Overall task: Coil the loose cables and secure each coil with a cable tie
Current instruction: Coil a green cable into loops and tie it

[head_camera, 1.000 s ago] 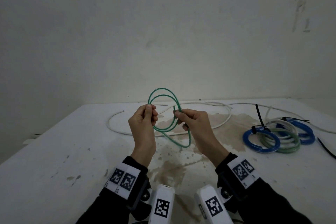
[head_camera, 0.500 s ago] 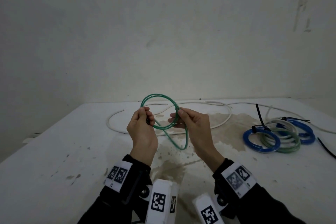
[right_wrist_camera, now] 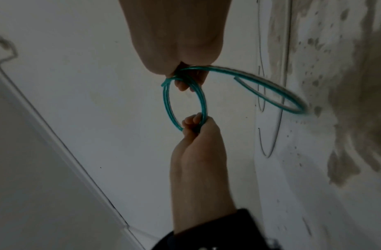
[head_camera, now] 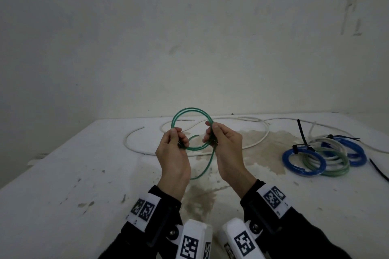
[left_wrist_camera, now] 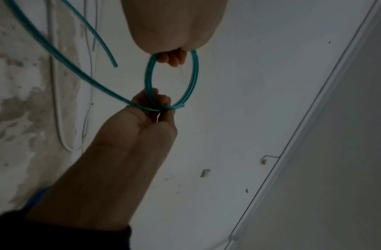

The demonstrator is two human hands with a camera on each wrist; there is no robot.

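A green cable (head_camera: 189, 111) is wound into a small coil of about two turns, held in the air above the table. My left hand (head_camera: 179, 141) pinches the coil's lower left side. At the right side my right hand (head_camera: 212, 135) pinches it where the turns cross. One short free end (head_camera: 194, 136) pokes into the loop, and a longer tail (head_camera: 207, 166) hangs down between my wrists. The left wrist view shows the left hand (left_wrist_camera: 156, 108) at the crossing and the coil (left_wrist_camera: 193, 76) beyond it. In the right wrist view the right hand (right_wrist_camera: 193, 124) grips the coil (right_wrist_camera: 167, 101).
A long white cable (head_camera: 261, 142) lies loose across the back of the stained white table (head_camera: 63, 174). At the right sit several tied coils, blue (head_camera: 303, 161) and pale green (head_camera: 328, 167). Black cable ties (head_camera: 302, 132) lie among them, and one (head_camera: 379, 171) near the right edge.
The hanging tail has grown shorter as more cable went into the coil. Both hands have shifted their grip around the loop, and the coil has rounded out.
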